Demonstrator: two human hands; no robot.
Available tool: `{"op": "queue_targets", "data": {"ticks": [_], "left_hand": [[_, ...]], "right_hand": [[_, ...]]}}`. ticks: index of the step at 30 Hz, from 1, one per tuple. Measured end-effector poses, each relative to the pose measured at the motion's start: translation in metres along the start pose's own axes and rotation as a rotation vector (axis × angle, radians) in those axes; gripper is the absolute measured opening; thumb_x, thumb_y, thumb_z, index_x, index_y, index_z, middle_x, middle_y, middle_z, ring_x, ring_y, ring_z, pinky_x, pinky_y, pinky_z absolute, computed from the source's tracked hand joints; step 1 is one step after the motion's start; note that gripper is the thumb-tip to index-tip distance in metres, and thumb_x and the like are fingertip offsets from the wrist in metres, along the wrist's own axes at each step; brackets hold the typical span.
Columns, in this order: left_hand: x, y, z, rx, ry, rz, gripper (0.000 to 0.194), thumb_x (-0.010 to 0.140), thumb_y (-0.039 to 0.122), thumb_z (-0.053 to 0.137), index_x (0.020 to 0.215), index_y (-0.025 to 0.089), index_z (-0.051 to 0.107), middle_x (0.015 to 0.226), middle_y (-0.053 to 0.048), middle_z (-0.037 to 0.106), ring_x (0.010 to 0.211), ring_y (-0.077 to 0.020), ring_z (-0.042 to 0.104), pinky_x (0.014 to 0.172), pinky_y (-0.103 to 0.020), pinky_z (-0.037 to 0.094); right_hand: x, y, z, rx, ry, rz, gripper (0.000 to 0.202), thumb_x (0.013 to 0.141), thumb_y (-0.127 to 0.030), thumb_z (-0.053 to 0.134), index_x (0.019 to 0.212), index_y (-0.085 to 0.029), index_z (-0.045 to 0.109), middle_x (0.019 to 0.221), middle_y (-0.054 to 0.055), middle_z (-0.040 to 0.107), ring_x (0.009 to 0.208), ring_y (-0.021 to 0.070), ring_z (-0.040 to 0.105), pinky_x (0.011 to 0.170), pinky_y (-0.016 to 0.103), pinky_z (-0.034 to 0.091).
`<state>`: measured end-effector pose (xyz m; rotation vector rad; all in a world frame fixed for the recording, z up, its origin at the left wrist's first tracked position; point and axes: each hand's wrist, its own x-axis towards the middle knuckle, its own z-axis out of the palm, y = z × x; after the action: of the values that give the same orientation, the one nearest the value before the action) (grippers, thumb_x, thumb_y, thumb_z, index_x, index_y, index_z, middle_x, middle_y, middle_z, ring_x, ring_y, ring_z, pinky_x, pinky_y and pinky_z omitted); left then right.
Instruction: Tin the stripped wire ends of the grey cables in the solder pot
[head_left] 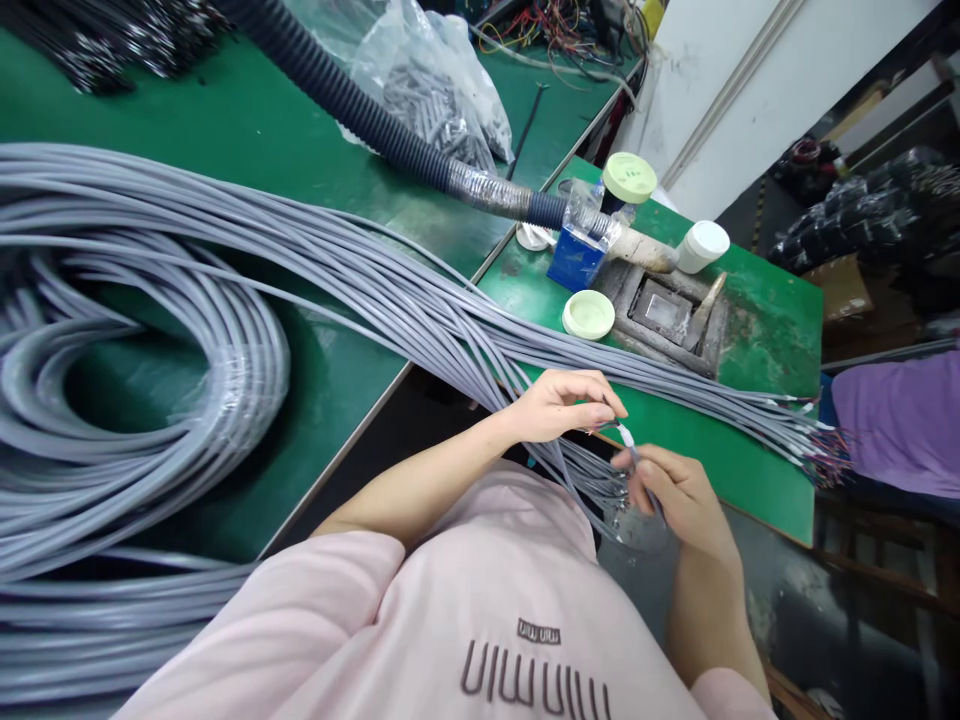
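The long run of grey cables [375,260] sweeps from the left edge to the right of the frame, where coloured wire ends [829,455] fan out beyond the grey jackets. Those jackets look already stripped back; whether anything more has been done to the wires is too small to tell. The wrapped coil [247,390] at left looks set aside. Below the hands, in the centre, hang more cables [592,480], their ends too blurred to judge.

One held cable [643,470], right of centre, is in hand and seems unfinished. The right hand [679,490] has its fingers closed around the grey jacket; the left hand [566,405] pinches narrowly at the thin wires [606,425] by its white end piece [625,435].

Around this, the green counter [780,310] fills the right middle. A black hose [337,100] slants down from the top, past a plastic bag [480,90], to a metal pot [664,308] hemmed in by a blue box [576,262], a white tub [703,245] and a pale lid [589,315]. A scraper [705,310] leans across the pot. The cable run lies between hands and pot, obstructing a direct reach.
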<state>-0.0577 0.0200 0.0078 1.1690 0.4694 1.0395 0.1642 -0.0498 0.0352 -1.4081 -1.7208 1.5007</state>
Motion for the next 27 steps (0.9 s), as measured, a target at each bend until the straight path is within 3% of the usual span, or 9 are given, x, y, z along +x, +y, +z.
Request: {"op": "queue_targets", "data": {"ticks": [3, 7, 9, 12, 16, 19, 22, 27], "left_hand": [[0.004, -0.009, 0.016, -0.141, 0.153, -0.04, 0.031, 0.074, 0.043, 0.075, 0.08, 0.013, 0.074, 0.079, -0.005, 0.065, 0.061, -0.0088, 0.056, 0.064, -0.025, 0.047], [0.008, -0.025, 0.037, -0.329, 0.203, -0.183, 0.036, 0.068, 0.043, 0.08, 0.075, 0.01, 0.068, 0.072, -0.003, 0.067, 0.063, -0.0097, 0.058, 0.066, -0.025, 0.046], [0.008, -0.031, 0.045, -0.412, 0.229, -0.257, 0.037, 0.064, 0.042, 0.082, 0.071, 0.01, 0.066, 0.07, -0.002, 0.066, 0.062, -0.0096, 0.059, 0.065, -0.024, 0.045], [0.006, -0.036, 0.053, -0.528, 0.289, -0.311, 0.036, 0.062, 0.04, 0.084, 0.067, 0.01, 0.064, 0.068, 0.0, 0.063, 0.058, -0.0073, 0.055, 0.061, -0.021, 0.042], [0.008, -0.035, 0.059, -0.521, 0.347, -0.277, 0.032, 0.069, 0.04, 0.079, 0.067, 0.011, 0.064, 0.063, 0.0, 0.06, 0.059, -0.007, 0.053, 0.06, -0.02, 0.039], [0.011, -0.032, 0.058, -0.43, 0.416, -0.17, 0.029, 0.071, 0.039, 0.078, 0.068, 0.012, 0.066, 0.069, -0.001, 0.064, 0.064, -0.0088, 0.056, 0.066, -0.023, 0.042], [0.012, -0.029, 0.054, -0.318, 0.45, -0.074, 0.028, 0.072, 0.038, 0.076, 0.066, 0.013, 0.067, 0.074, -0.003, 0.066, 0.07, -0.0117, 0.058, 0.073, -0.026, 0.046], [0.011, -0.032, 0.051, -0.239, 0.493, -0.035, 0.022, 0.071, 0.035, 0.077, 0.068, 0.014, 0.07, 0.083, -0.004, 0.069, 0.08, -0.0137, 0.061, 0.078, -0.026, 0.047]], "right_hand": [[0.007, -0.013, 0.003, -0.294, 0.244, -0.052, 0.037, 0.094, -0.035, 0.048, 0.128, -0.022, 0.056, 0.086, 0.003, 0.067, 0.069, 0.0136, 0.061, 0.069, 0.028, 0.049], [0.02, -0.017, 0.02, -0.442, 0.439, -0.23, 0.058, 0.083, -0.037, 0.065, 0.136, -0.023, 0.048, 0.115, 0.01, 0.065, 0.085, 0.0172, 0.064, 0.071, 0.029, 0.053], [0.027, -0.012, 0.028, -0.426, 0.565, -0.311, 0.056, 0.078, -0.036, 0.071, 0.13, -0.023, 0.054, 0.11, 0.009, 0.068, 0.081, 0.0165, 0.065, 0.065, 0.026, 0.053], [0.036, -0.001, 0.033, -0.379, 0.743, -0.392, 0.032, 0.083, -0.032, 0.066, 0.113, -0.023, 0.065, 0.094, 0.005, 0.072, 0.072, 0.0144, 0.066, 0.064, 0.025, 0.052], [0.047, 0.005, 0.031, -0.32, 0.884, -0.44, 0.024, 0.091, -0.028, 0.054, 0.106, -0.02, 0.071, 0.098, 0.008, 0.074, 0.085, 0.0193, 0.071, 0.075, 0.03, 0.054], [0.053, 0.004, 0.031, -0.329, 0.923, -0.481, 0.024, 0.09, -0.027, 0.055, 0.105, -0.018, 0.072, 0.097, 0.009, 0.075, 0.086, 0.0205, 0.071, 0.077, 0.032, 0.054], [0.055, 0.003, 0.033, -0.344, 0.904, -0.486, 0.021, 0.089, -0.026, 0.057, 0.101, -0.019, 0.072, 0.088, 0.007, 0.075, 0.072, 0.0171, 0.069, 0.071, 0.03, 0.053], [0.056, 0.001, 0.033, -0.408, 0.887, -0.411, 0.018, 0.089, -0.03, 0.056, 0.079, -0.02, 0.067, 0.071, 0.002, 0.067, 0.063, 0.0144, 0.061, 0.064, 0.027, 0.047]]}}
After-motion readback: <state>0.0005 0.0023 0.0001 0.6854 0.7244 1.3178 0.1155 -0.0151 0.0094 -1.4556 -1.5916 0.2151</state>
